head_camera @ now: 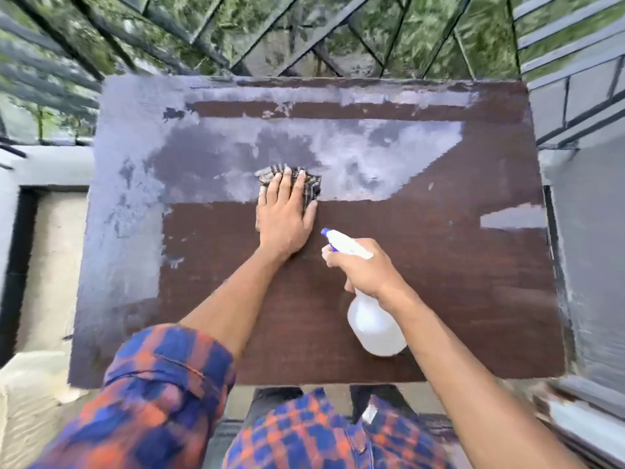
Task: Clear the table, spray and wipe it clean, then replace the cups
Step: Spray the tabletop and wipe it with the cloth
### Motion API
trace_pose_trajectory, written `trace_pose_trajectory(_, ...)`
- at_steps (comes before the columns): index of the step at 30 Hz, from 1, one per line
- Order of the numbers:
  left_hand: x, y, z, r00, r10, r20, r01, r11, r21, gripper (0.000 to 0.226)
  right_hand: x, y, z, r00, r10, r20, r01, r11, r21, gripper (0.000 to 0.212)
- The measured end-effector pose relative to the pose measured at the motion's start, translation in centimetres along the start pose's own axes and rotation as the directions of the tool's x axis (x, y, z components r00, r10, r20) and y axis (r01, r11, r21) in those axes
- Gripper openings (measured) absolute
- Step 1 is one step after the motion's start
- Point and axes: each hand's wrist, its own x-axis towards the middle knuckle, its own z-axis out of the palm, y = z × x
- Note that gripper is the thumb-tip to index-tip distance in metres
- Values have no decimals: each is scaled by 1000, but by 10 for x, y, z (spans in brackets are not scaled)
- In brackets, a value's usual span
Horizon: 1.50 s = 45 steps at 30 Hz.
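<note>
Setting: standing outdoors on what looks like a balcony, with a dark metal railing (304, 38) and greenery beyond, looking down at a brown table (456, 299).
Table, left side: shining with a pale wet-looking sheen along the left edge and across the far half; near half reading darker and duller.
Left sleeve: showing a rolled plaid cuff (162, 374) low in the frame, forearm reaching forward over the table.
Left hand (285, 216): pressing flat, fingers spread and extended, on a dark checked cloth (309, 184); cloth bunching under the fingertips near the table's middle, right at the border between the shiny and dull areas.
Right hand (367, 269): wrapping closed around the neck of a white spray bottle (375, 323), one finger curling toward the trigger; nozzle pointing forward and left, near the left hand; bottle seeming to hang just above the near-centre of the table, though contact hard to tell.
Table, right side: staying mostly dull brown, one small shiny patch near the right edge.
Cups: not appearing anywhere in view; table holding nothing but cloth and bottle.
Step in hand: judging by the layout, spraying and wiping, clearing already done.
Next move: probably calling for dragging the cloth across the duller near and right areas, spraying first where needed, and keeping the palm flat for even pressure.
</note>
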Motion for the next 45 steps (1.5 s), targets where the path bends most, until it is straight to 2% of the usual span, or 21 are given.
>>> trace_pose_trajectory(5,99,-23,-6,998,57,33,-55,997,-53,63,42,-47,25,982,67,-179,-60,997,44,27)
trace_pose_trajectory(10,171,-33,-14,995,82,61,-78,995,-64,64,65,-85,45,968,41,-247,-7,990,138,19)
trace_pose_trajectory(18,224,-55,-27,962,241,127,-237,971,-45,67,90,-126,64,945,32,-327,17,989,146,22)
trace_pose_trajectory(21,221,-65,-29,961,242,133,-237,970,-46,66,93,-137,70,935,30,-353,23,989,146,30)
trace_pose_trajectory(26,211,-118,-48,987,133,88,-127,990,-67,64,92,-154,86,934,14,-356,36,990,133,22)
trace_pose_trajectory(29,202,-180,-67,999,0,46,4,997,-77,64,89,-161,104,944,-19,-328,51,995,88,19)
trace_pose_trajectory(33,174,-267,-93,984,-175,-27,172,982,-75,63,82,-166,131,960,-80,-270,94,995,41,14)
trace_pose_trajectory(36,150,-305,-103,964,-262,-38,259,964,-64,64,75,-168,152,969,-100,-227,110,993,33,12)
trace_pose_trajectory(39,128,-315,-107,933,-357,-47,351,931,-102,66,68,-166,172,977,-104,-185,109,994,17,12)
trace_pose_trajectory(45,94,-291,-100,882,-460,-105,449,886,-111,66,51,-157,185,981,-126,-144,129,992,9,14)
